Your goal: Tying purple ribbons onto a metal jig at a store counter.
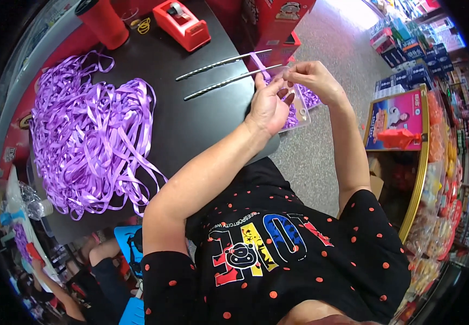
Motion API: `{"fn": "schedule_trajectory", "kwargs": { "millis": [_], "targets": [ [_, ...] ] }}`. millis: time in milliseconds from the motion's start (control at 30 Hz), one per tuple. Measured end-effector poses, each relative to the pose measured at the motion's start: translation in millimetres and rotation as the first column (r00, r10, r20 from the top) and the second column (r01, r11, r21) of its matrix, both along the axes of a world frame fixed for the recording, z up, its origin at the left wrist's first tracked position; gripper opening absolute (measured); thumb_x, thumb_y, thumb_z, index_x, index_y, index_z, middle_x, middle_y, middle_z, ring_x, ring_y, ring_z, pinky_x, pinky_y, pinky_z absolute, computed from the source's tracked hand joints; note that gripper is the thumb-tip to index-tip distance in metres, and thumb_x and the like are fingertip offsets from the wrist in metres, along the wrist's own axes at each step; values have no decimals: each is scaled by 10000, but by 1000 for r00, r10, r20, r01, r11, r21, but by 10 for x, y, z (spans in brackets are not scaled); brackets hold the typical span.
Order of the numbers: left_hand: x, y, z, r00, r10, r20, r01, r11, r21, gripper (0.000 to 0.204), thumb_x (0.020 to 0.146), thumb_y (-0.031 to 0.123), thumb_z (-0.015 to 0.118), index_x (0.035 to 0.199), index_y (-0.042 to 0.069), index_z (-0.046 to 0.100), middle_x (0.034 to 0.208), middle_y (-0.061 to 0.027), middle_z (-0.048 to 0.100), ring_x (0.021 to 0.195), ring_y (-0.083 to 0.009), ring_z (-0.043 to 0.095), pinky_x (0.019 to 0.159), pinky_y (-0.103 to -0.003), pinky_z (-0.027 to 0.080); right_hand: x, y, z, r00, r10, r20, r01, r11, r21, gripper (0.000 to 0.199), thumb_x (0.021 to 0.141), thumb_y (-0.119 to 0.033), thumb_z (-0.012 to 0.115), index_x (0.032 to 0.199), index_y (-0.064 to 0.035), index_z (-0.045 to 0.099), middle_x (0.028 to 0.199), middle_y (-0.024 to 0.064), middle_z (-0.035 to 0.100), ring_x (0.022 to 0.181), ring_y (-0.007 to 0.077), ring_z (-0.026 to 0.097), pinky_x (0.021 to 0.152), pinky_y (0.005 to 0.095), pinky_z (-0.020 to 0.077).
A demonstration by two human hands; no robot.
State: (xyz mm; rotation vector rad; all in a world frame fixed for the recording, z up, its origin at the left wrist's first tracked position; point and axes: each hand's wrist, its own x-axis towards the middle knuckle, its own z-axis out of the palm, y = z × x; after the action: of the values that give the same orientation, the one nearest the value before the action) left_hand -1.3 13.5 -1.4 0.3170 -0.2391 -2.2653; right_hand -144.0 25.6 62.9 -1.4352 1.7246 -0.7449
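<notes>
Two metal rods with twisted ends, like chopsticks (212, 90), lie side by side over the dark table and point past its right edge. A band of purple ribbon (259, 62) spans their thin ends. Against the lower rod's tip, my left hand (268, 107) is closed with bent fingers, purple ribbon showing between thumb and forefinger. My right hand (315, 80) pinches thumb and forefinger together close to the left fingertips; whatever is in that pinch is too small to make out. Under the hands, a clear plastic box (302, 122) holds small purple ribbon pieces, partly hidden by my left hand.
A big tangled heap of purple ribbon (93, 141) covers the table's left side. Behind it stand a red cup (104, 24), yellow bands (143, 25) and a red tape dispenser (182, 25). Shop shelves (440, 162) line the right; another person's arm (61, 292) shows lower left.
</notes>
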Motion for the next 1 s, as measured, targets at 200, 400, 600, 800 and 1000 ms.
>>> {"fn": "schedule_trajectory", "kwargs": {
  "millis": [200,400,600,800,1000],
  "targets": [
    [31,41,48,996,-14,83,11,999,36,451,924,43,494,1307,203,318,1204,-53,481,1018,-193,494,869,-390,412,6,105,-29,999,-11,-45,11,1000,-18,264,829,-223,631,868,32,685,724,33,636,690,83,554,656,249,450],
    [26,39,26,995,-14,94,10,999,39,461,909,-4,495,1283,211,331,1097,-40,529,940,-182,520,869,-394,417,37,220,-78,997,-72,-2,72,996,-61,333,861,-287,598,896,30,693,745,35,652,708,74,557,653,254,445],
    [3,15,-42,997,-48,65,47,999,8,615,878,-17,502,1326,295,218,991,12,497,878,-131,506,777,-349,397,-129,386,-315,915,-241,323,225,971,86,363,926,-340,544,947,-8,691,851,28,664,770,66,573,659,205,411],
    [40,19,27,987,-60,152,59,998,10,552,872,-21,536,1277,258,284,1007,-15,518,866,-158,539,783,-367,438,-57,424,-187,834,-247,494,243,967,73,345,958,-296,522,963,16,669,815,26,654,617,14,480,534,159,348],
    [17,16,17,987,-57,153,65,997,-47,648,853,-27,549,1320,285,225,988,-13,518,853,-158,560,758,-353,411,-9,360,-214,854,-220,471,209,975,76,334,955,-288,528,961,15,670,807,28,653,604,15,465,519,157,331]
  ]
}}
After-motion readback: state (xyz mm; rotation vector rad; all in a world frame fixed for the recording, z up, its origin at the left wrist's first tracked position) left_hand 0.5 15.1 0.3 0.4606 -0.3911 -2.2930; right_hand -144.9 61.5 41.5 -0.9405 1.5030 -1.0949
